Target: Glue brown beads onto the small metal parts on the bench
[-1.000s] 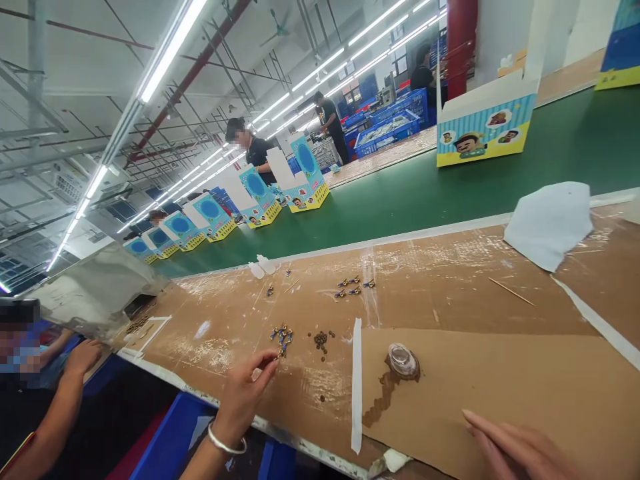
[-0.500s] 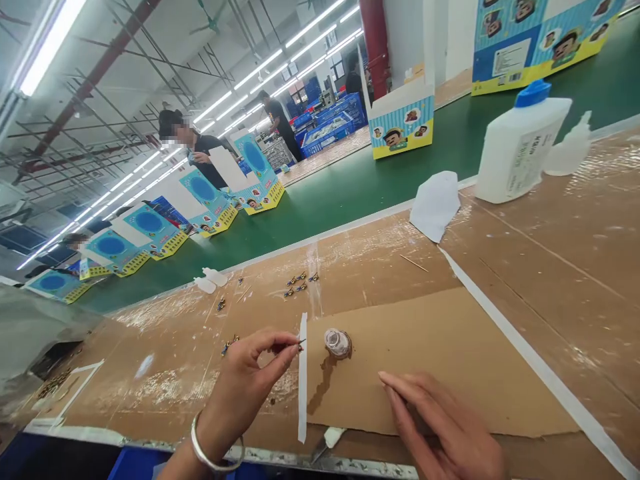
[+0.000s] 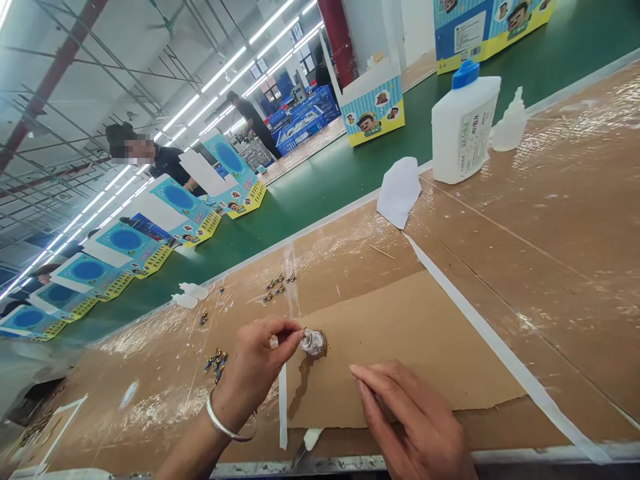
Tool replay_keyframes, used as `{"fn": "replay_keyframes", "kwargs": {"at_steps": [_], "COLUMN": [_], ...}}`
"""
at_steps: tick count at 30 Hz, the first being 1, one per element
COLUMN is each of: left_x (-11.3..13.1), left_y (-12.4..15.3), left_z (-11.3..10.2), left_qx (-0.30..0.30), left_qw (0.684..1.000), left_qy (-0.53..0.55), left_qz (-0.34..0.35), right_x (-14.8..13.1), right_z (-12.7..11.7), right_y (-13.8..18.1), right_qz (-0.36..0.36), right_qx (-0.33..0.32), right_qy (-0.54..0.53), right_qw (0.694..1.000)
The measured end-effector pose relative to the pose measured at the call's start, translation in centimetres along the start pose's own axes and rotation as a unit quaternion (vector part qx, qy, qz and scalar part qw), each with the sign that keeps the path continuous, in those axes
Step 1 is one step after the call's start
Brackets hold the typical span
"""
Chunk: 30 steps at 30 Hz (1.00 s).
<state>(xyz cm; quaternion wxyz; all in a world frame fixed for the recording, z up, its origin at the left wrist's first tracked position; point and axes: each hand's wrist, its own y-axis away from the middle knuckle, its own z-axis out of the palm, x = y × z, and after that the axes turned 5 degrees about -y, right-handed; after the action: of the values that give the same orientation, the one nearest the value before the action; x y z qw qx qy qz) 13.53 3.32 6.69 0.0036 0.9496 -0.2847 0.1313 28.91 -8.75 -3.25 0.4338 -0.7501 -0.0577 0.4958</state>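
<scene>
Near the tabletop's front edge, the left hand (image 3: 260, 363), pinched on a tiny piece (image 3: 304, 333), touches it to the cup (image 3: 314, 343), apparently a dipping step that calls for a light, steady touch, while the right hand (image 3: 413, 420) lies flat and empty on the cardboard (image 3: 425, 327).

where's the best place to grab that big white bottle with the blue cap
Probably round the middle of the white bottle, coming from the near side: it stands upright, broad and flat-sided, while the blue cap is narrow. A small squeeze bottle crowds its right.

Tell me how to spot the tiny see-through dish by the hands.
Look at the loose cardboard sheet on the near edge of the workbench. At its left end, by the pinched left hand, sits the dish. It is the only clear round thing, with a dark stain trailing from it.
</scene>
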Motion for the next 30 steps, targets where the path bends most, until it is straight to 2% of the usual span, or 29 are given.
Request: {"fn": "replay_keyframes", "kwargs": {"at_steps": [4,15,20,22,25,30], "left_x": [0.0,-0.3,0.9,1.1,0.4,-3.3], "left_y": [-0.3,-0.5,0.0,0.9,3.5,9.4], "left_z": [0.1,0.7,-0.5,-1.4,-2.1,-0.5], "left_qx": [0.001,0.005,0.018,0.030,0.085,0.170], "left_qw": [1.000,0.998,0.999,0.999,0.988,0.935], "left_qy": [-0.024,-0.055,-0.035,-0.016,0.031,0.101], "left_qz": [0.011,0.036,0.017,-0.021,-0.127,-0.293], "right_x": [-0.2,0.2,0.2,0.2,0.1,0.0], "right_z": [-0.1,-0.2,-0.4,-0.6,-0.9,-0.8], "right_y": [-0.3,0.3,0.5,0.6,0.8,0.7], "right_qz": [0.001,0.014,0.010,0.009,0.006,0.003], "right_qx": [0.019,-0.019,-0.026,-0.029,-0.031,-0.039], "right_qy": [-0.006,-0.010,-0.002,0.008,0.031,0.092], "right_qw": [1.000,1.000,1.000,1.000,0.999,0.995]}}
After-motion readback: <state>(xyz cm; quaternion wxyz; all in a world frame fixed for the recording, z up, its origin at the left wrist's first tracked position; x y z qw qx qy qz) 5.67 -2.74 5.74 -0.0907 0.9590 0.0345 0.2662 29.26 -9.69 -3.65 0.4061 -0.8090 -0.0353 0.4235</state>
